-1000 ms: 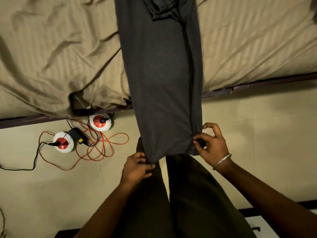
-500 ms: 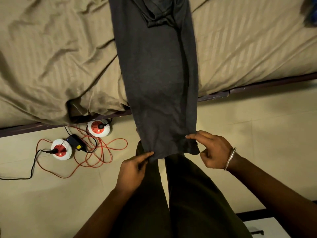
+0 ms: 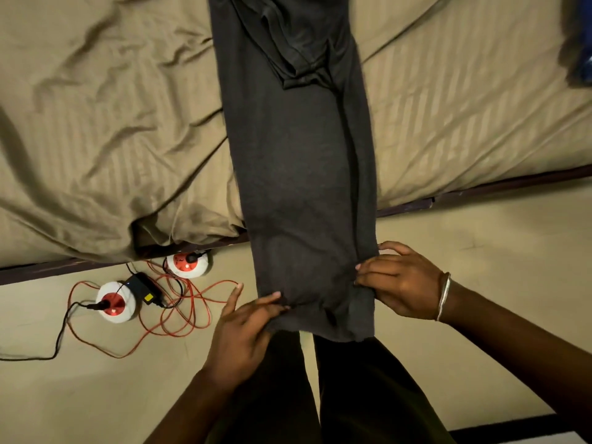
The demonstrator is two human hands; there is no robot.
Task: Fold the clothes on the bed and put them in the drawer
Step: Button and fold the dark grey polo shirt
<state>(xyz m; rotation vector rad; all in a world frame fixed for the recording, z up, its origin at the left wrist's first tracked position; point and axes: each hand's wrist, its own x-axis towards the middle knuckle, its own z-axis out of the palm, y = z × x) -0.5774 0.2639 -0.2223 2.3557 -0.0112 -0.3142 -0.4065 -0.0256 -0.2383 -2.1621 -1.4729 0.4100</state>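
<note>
A long dark grey garment (image 3: 301, 174), folded into a narrow strip, lies across the bed (image 3: 105, 123) and hangs over its near edge toward the person. Its far part rests on the beige striped sheet, and there a folded part of the same cloth lies on top of it. Its near end is in the air above the floor (image 3: 480, 257), in front of the person's legs in dark trousers (image 3: 362, 392).

The left hand (image 3: 240, 334) holds the left corner of the hanging end. The thumb and some fingers pinch the cloth at the hem, and the index finger points out straight, free of the cloth. The right hand (image 3: 400, 283) holds the right edge a little higher. Its fingers are curled around the folded edge and the thumb side is pressed to the cloth; how the thumb lies I cannot tell. A metal bangle (image 3: 443, 296) is on the right wrist.

On the floor, left of the garment and close to the bed frame, two round white and red socket reels (image 3: 115, 302) lie in a loose tangle of orange cable (image 3: 179, 315). A small black adapter (image 3: 141, 285) lies between them, and a black cord runs from the nearer reel to the left edge of the view.

At the top right corner something blue (image 3: 581, 43) lies on the sheet, well apart from the garment; it is too blurred to say what it is. No container shows clearly in the view
</note>
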